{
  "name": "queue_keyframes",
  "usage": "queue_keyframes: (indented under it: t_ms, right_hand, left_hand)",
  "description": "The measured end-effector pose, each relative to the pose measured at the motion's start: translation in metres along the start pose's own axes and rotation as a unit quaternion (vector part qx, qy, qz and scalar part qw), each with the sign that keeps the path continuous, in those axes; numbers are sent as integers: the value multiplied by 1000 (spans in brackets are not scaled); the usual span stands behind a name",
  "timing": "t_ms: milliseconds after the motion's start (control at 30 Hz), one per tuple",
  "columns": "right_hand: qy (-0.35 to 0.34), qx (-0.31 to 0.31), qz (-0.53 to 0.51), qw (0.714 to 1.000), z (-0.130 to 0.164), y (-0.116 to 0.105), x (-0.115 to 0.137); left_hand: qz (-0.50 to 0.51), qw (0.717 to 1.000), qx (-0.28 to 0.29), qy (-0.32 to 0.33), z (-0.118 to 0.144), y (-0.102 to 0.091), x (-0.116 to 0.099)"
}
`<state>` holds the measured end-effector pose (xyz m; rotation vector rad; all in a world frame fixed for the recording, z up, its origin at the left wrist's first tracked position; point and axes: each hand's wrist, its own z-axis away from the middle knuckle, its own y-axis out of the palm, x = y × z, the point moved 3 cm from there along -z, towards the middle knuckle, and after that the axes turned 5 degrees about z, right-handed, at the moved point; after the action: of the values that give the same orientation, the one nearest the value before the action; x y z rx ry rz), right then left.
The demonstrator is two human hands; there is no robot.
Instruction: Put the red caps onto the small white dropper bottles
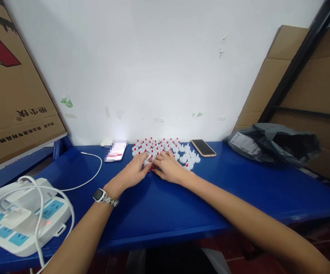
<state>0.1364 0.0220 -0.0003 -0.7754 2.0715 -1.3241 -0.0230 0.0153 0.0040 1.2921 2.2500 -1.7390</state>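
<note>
While both forearms stretch over the glossy blue tabletop point(227, 198), the left hand point(135, 171) and right hand point(169, 167) meet, fingers pinching together on one small white plastic cap with a red tip point(148, 161) at the near edge of the cluster of matching caps point(165, 148). A careless sweep could scatter those neighbours toward the black smartphone point(203, 147).

The desk point(239, 190) has a smooth, painted blue top with a slight sheen. The small caps point(165, 146) on it look like white and red moulded plastic, and the power strip point(25, 228) is glossy white plastic. The boxes point(13, 95) are matt brown cardboard, the bag point(273, 146) crinkled grey plastic film.
</note>
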Motion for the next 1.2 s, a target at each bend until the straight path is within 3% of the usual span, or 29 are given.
queue_keyframes:
  t_ms: [267,500,733,867,1000,1067,1133,1200]
  right_hand:
    - [67,-103,-114,986,15,-23,-13]
    - [59,-118,-133,982,16,-28,-10]
    - [23,-133,-186,973,21,-34,-6]
    - [65,-147,-329,930,22,-31,-8]
    - [134,-159,-495,844,18,-22,-15]
    - [155,-156,-536,815,17,-19,-17]
    - [158,-139,-514,832,17,-21,-18]
    - [132,-120,-445,877,19,-26,-15]
  left_hand:
    - [-10,999,13,29,1,9,-9]
    - [-111,991,35,73,4,17,-23]
    - [-141,987,38,64,7,19,-22]
    - [-98,993,33,60,7,15,-27]
    - [-34,997,4,70,7,10,-37]
    - [-11,997,-9,79,7,9,-41]
    - [0,996,-20,86,8,8,-43]
    - [1,995,-25,99,8,8,-46]
